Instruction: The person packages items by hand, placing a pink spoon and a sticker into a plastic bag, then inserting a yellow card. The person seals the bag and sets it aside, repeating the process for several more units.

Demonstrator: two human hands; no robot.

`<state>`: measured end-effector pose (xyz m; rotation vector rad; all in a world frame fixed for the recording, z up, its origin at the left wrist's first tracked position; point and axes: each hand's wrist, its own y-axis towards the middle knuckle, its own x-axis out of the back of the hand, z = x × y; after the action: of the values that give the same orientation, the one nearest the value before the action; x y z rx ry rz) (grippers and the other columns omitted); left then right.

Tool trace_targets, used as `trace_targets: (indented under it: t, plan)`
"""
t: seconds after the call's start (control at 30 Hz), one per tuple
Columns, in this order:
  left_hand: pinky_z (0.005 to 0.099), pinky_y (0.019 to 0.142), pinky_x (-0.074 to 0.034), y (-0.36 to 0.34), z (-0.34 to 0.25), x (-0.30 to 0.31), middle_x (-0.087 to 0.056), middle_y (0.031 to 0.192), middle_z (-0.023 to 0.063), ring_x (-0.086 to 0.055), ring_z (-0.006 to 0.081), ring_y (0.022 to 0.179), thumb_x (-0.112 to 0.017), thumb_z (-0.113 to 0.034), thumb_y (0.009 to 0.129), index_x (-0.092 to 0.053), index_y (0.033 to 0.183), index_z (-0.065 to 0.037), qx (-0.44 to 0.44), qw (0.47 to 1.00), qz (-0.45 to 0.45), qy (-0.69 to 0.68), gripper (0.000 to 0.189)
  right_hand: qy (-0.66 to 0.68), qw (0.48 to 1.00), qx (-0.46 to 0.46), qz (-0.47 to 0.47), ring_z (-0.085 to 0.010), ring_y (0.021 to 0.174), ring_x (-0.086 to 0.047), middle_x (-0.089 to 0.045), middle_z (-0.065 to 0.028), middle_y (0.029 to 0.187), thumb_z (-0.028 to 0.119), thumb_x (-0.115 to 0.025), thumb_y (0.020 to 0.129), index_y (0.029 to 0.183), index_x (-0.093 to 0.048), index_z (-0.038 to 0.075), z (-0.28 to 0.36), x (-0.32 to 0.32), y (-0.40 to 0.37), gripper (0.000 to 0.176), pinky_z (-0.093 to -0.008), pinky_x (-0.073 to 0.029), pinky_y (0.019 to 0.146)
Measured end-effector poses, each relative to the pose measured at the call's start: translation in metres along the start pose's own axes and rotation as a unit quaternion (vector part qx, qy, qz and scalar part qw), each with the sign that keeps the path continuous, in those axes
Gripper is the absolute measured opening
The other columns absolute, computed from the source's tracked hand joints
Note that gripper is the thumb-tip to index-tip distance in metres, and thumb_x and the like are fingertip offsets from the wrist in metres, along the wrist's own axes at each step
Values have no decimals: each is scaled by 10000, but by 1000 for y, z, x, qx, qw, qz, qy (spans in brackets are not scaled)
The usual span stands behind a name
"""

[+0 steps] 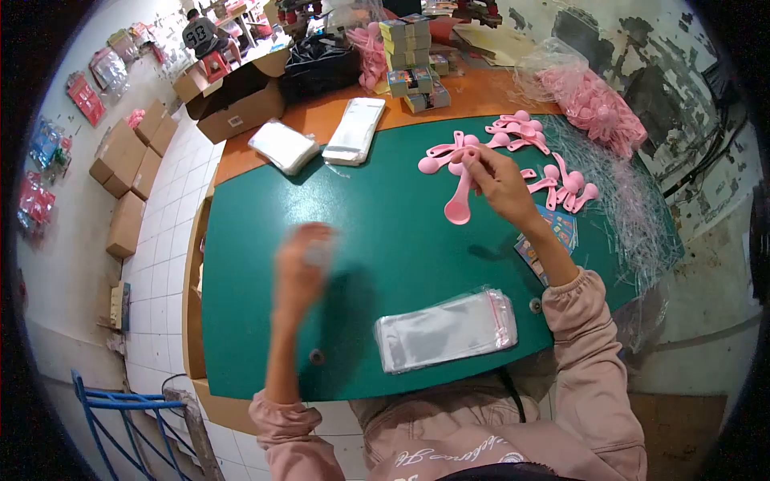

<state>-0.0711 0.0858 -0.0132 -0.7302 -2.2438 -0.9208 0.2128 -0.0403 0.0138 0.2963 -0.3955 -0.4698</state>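
Note:
My right hand (pixel 501 184) pinches a pink measuring spoon (pixel 457 207) by its handle, the bowl hanging downward above the green tabletop. Loose pink spoons (pixel 525 132) lie just beyond and to the right of it. My left hand (pixel 303 260) is over the left half of the table, smeared by motion; a pale greyish patch shows at its fingers, too blurred to name. A stack of clear plastic bags (pixel 445 330) lies flat at the table's near edge, between my arms. Printed cards (pixel 561 228) are partly hidden under my right forearm.
Two stacks of packed white sleeves (pixel 354 131) lie at the back left. Behind are card bundles (pixel 409 52), a black bag (pixel 321 64) and an open carton (pixel 237 104). A bag of pink spoons (pixel 593 108) and plastic strips (pixel 642 208) line the right. A person (pixel 204 36) sits far off.

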Motion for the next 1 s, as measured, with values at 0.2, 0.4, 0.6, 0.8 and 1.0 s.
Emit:
trace_targets:
  t: [0.2,0.4,0.6,0.8,1.0]
  plan:
    - [342,672,-476,-8,-98,-87,-546,832,121,-578,267,741,-690,-270,725,-560,908,-41,-47,940,328,-83,321,66,997,-27,-17,-38,571,-440,-517,11,694,231,-457,918,954,-578,9,-8,1,-23,256,-184,-374,515]
    - [262,632,-455,6,-88,-78,-605,738,72,-593,147,731,-659,-117,759,-543,843,-18,57,895,363,-252,175,114,988,-17,-106,-33,557,-446,-488,23,664,152,-479,900,965,-540,23,-25,2,-40,157,-178,-373,488]
    - [242,648,-496,12,-59,-91,-647,845,96,-628,149,782,-565,-77,849,-477,925,-24,171,813,271,-486,128,143,983,-12,-118,-63,559,-530,-524,-6,692,81,-537,853,957,-501,18,-25,-3,-44,127,-196,-437,495]
    - [205,635,-485,18,-45,-88,-651,834,114,-626,124,781,-586,-68,831,-492,951,-10,238,824,204,-472,163,153,979,-16,-135,-102,602,-590,-563,-44,719,68,-551,840,940,-486,7,-15,-7,-49,134,-215,-495,535]
    - [187,617,-474,20,-49,-85,-654,831,101,-617,102,754,-604,-80,821,-514,992,-3,262,836,198,-441,208,115,985,-12,-127,-108,620,-609,-571,-46,724,58,-562,831,934,-474,6,-13,-11,-52,145,-208,-488,533]
